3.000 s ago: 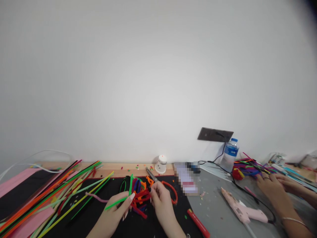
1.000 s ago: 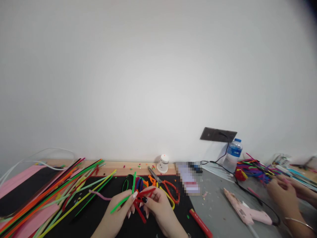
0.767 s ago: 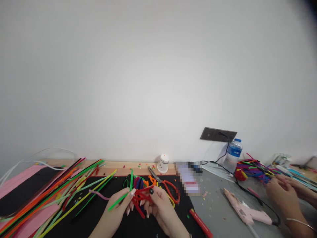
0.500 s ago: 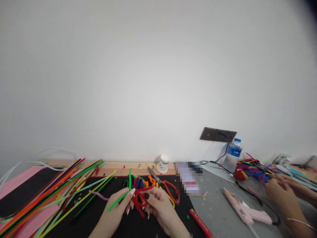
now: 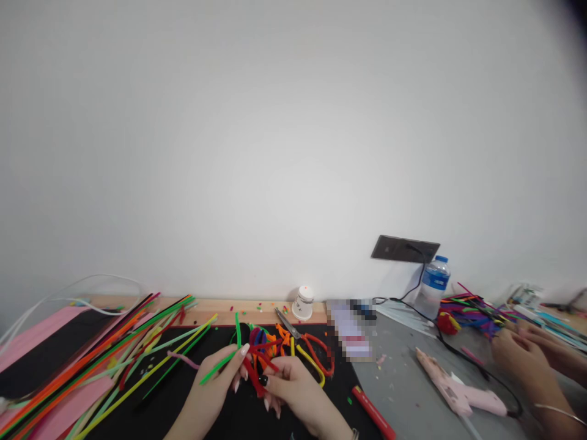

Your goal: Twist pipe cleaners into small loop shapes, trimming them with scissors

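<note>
Red fuzzy stems (image 5: 253,374) sit between the two hands (image 5: 222,379) (image 5: 288,386), held apart, each pinching the stems.

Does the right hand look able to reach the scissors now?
Probably yes: the scissors lie just beyond the right hand, and nothing seems to block the way, though it holds a red pipe cleaner.

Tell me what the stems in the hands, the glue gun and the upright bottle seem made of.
Red and green stems: probably fuzzy chenille over wire, matte, holding their bends.
Glue gun: likely hard plastic, smooth pale pink.
Bottle: apparently thin clear plastic, glossy; the wall shows through.
</note>
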`<state>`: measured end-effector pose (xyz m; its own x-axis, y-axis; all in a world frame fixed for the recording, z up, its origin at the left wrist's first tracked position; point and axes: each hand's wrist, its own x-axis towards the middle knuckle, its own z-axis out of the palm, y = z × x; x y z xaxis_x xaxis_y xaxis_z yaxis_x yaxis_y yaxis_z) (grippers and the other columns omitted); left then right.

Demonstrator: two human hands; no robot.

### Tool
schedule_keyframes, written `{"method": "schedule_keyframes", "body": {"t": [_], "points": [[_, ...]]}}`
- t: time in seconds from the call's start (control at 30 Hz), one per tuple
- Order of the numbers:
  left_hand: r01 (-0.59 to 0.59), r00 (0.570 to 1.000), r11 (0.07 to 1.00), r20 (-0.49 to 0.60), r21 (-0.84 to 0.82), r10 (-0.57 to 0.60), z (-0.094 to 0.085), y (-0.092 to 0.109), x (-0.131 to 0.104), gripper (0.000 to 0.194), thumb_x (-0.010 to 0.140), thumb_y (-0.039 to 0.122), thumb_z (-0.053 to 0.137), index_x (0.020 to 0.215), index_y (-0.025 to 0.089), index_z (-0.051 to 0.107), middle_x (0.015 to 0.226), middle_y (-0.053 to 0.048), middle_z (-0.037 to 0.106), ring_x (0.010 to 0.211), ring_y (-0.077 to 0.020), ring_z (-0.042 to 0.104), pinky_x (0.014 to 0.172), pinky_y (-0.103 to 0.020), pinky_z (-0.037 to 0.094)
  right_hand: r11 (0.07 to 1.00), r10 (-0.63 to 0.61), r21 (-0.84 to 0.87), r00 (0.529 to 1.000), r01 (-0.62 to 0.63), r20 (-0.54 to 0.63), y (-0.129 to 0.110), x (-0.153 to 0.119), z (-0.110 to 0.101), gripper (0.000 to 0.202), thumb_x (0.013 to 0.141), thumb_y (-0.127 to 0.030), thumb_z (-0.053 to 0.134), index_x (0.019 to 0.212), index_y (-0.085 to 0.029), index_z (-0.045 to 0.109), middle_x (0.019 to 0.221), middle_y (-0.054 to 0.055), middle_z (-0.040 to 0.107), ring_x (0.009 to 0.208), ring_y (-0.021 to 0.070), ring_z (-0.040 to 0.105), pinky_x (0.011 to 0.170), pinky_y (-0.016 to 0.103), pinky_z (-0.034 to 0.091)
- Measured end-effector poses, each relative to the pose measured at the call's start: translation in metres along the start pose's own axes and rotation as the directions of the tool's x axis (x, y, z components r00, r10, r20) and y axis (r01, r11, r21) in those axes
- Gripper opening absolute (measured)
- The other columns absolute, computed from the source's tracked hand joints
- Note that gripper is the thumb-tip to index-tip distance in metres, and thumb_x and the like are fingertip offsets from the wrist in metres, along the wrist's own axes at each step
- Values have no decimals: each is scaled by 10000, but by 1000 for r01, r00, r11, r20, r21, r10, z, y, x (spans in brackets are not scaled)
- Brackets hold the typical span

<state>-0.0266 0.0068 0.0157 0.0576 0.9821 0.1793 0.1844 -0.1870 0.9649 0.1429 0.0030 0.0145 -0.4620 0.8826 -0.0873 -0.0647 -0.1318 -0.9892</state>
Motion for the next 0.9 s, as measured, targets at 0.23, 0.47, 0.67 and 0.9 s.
{"method": "schedule_keyframes", "body": {"t": [0.23,0.47,0.67,0.9], "points": [[4,1000,1000,5,-11,-4,1,4,1,397,807,436,443,488,202,407,439,71,408,441,-109,407,487,-203,324,999,46,9,996,-47,77,-11,-6,4,356,775,-451,555,733,-100,601,517,-21,544,373,33,405,377,144,297],[-18,1000,999,22,26,18,2,0,-1,390,810,436,444,502,204,388,451,75,389,447,-104,391,480,-197,315,992,129,-7,979,-129,159,-7,-8,3,176,733,-282,593,716,-107,583,545,-19,569,372,30,428,380,137,322],[-16,999,999,40,47,14,3,-1,-1,383,823,422,430,512,198,420,453,70,407,443,-103,405,475,-193,316,989,144,-45,986,-141,87,-6,-3,2,221,731,-334,601,772,-128,531,537,-31,553,357,36,419,345,137,311],[-19,996,997,93,73,12,4,-2,-3,374,819,423,434,526,192,456,459,62,421,452,-107,412,468,-190,308,984,61,-168,998,-59,7,0,-2,-1,286,640,-328,700,604,-147,482,431,-85,430,349,28,359,344,139,262]]}}
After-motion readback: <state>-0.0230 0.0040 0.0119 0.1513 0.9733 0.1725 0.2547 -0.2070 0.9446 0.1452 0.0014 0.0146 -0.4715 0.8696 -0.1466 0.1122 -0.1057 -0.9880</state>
